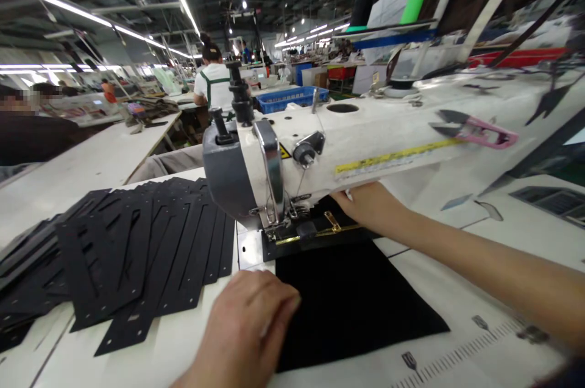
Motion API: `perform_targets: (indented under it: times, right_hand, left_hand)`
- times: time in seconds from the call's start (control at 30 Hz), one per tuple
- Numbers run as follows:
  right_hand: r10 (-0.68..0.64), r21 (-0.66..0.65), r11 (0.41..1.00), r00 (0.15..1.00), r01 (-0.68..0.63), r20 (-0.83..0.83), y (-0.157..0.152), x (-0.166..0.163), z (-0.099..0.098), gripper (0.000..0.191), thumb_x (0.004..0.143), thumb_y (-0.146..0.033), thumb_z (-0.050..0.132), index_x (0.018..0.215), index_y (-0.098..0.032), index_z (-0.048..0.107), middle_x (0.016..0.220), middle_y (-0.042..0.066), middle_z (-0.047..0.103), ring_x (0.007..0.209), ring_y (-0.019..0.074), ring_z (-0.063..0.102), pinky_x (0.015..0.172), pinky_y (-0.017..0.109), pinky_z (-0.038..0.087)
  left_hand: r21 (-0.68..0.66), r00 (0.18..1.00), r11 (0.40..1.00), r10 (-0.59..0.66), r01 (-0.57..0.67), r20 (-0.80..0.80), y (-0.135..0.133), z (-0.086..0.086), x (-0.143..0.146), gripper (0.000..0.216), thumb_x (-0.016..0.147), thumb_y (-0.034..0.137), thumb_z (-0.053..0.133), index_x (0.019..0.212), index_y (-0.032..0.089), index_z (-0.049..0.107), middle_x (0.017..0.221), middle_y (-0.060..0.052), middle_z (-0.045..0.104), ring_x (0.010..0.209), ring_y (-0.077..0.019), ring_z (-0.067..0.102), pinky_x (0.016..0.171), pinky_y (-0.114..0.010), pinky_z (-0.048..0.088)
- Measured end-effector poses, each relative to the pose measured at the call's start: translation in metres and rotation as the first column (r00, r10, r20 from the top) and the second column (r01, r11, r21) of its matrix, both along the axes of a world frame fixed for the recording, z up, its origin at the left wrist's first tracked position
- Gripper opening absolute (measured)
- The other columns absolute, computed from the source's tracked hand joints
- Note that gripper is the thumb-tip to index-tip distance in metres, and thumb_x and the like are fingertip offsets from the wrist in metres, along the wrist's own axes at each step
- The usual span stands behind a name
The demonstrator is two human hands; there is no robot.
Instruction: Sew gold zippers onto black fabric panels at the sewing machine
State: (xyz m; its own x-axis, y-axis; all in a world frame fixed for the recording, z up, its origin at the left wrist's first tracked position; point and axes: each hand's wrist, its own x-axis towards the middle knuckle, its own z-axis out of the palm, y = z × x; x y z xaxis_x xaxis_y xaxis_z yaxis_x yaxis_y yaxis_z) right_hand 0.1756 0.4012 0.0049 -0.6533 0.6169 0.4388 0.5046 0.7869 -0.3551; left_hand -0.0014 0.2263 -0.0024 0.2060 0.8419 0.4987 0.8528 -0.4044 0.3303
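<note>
A black fabric panel [351, 296] lies under the head of a white sewing machine [388, 114], with a gold-toothed zipper [292, 240] along its far edge. The zipper's gold pull [333, 222] sits right of the needle area. My left hand [249, 321] is closed at the panel's near left edge, its fingertips pinched together against the cloth. Beneath the machine arm, my right hand [368, 205] grips black fabric behind the zipper; its fingertips are partly hidden.
Many flat black slotted pieces [150, 248] overlap on the table at left. Pink-handled thread snips [475, 129] rest on the machine arm. A ruler scale [457, 351] marks the front right. Beyond stand a blue crate [292, 98] and a person in a white shirt [214, 83].
</note>
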Motion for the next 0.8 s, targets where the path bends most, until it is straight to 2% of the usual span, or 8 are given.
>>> perform_targets:
  times: [0.07,0.1,0.17,0.23,0.3,0.37,0.57,0.8]
  right_hand:
    - [0.055,0.028,0.998,0.998,-0.056,0.017,-0.023,0.001,0.000,0.020,0.089,-0.024,0.045,0.081,-0.015,0.062,0.079,0.006,0.062,0.073,0.0196,0.058,0.071,0.036,0.047]
    - [0.122,0.050,0.991,0.992,-0.124,0.036,-0.036,-0.003,-0.002,0.020,0.088,-0.021,0.045,0.081,-0.016,0.063,0.079,0.006,0.063,0.073,0.0197,0.058,0.071,0.035,0.047]
    - [0.217,0.125,0.966,0.973,-0.225,0.075,-0.057,-0.015,-0.010,0.019,0.087,-0.016,0.044,0.090,-0.014,0.063,0.089,0.009,0.064,0.083,0.0215,0.057,0.080,0.037,0.045]
    - [0.219,0.175,0.955,0.967,-0.239,0.129,-0.068,-0.032,-0.020,0.024,0.085,-0.012,0.044,0.102,-0.007,0.059,0.105,0.014,0.060,0.099,0.0249,0.052,0.091,0.041,0.039]
    - [0.224,0.184,0.949,0.959,-0.255,0.174,-0.068,-0.045,-0.029,0.028,0.084,-0.009,0.042,0.107,-0.002,0.056,0.111,0.017,0.057,0.107,0.0256,0.048,0.097,0.040,0.034]
    - [0.257,0.178,0.939,0.945,-0.293,0.202,-0.064,-0.051,-0.032,0.029,0.084,-0.008,0.040,0.107,-0.001,0.056,0.109,0.017,0.057,0.106,0.0244,0.048,0.098,0.037,0.033]
    - [0.268,0.180,0.931,0.929,-0.318,0.255,-0.059,-0.048,-0.025,0.026,0.083,-0.008,0.040,0.101,-0.002,0.057,0.108,0.015,0.056,0.104,0.0231,0.047,0.095,0.034,0.036]
    - [0.259,0.201,0.927,0.927,-0.317,0.270,-0.057,-0.049,-0.030,0.024,0.086,-0.012,0.041,0.103,-0.003,0.056,0.112,0.015,0.053,0.108,0.0222,0.044,0.097,0.033,0.033]
  left_hand:
    - [0.022,0.977,0.986,0.168,-0.166,-0.132,-0.001,0.000,-0.020,0.014,0.085,0.022,0.048,0.090,0.018,0.061,0.085,-0.006,0.067,0.076,-0.0194,0.062,0.068,-0.033,0.049]
    - [0.049,0.960,0.979,0.203,-0.197,-0.193,0.002,-0.003,-0.027,0.017,0.085,0.024,0.048,0.094,0.018,0.061,0.094,-0.008,0.066,0.085,-0.0225,0.062,0.071,-0.037,0.048]
    - [0.087,0.941,0.979,0.199,-0.182,-0.273,0.010,-0.011,-0.034,0.021,0.086,0.022,0.046,0.097,0.016,0.062,0.103,-0.010,0.065,0.096,-0.0252,0.060,0.078,-0.041,0.047]
    - [0.114,0.937,0.982,0.181,-0.154,-0.299,0.018,-0.019,-0.033,0.023,0.087,0.019,0.042,0.093,0.016,0.064,0.100,-0.009,0.067,0.096,-0.0237,0.061,0.085,-0.044,0.044]
    - [0.135,0.934,0.979,0.186,-0.150,-0.304,0.023,-0.024,-0.030,0.025,0.087,0.017,0.040,0.088,0.016,0.065,0.095,-0.008,0.069,0.091,-0.0218,0.064,0.089,-0.046,0.041]
    - [0.160,0.932,0.975,0.196,-0.152,-0.306,0.025,-0.025,-0.029,0.026,0.087,0.017,0.039,0.086,0.016,0.065,0.093,-0.009,0.069,0.088,-0.0213,0.065,0.088,-0.046,0.042]
    - [0.193,0.923,0.976,0.168,-0.106,-0.345,0.026,-0.021,-0.031,0.029,0.088,0.021,0.037,0.085,0.016,0.065,0.091,-0.011,0.069,0.084,-0.0219,0.066,0.080,-0.041,0.047]
    - [0.203,0.900,0.971,0.197,-0.125,-0.388,0.027,-0.020,-0.028,0.031,0.088,0.024,0.035,0.083,0.018,0.065,0.091,-0.010,0.069,0.083,-0.0219,0.066,0.078,-0.039,0.048]
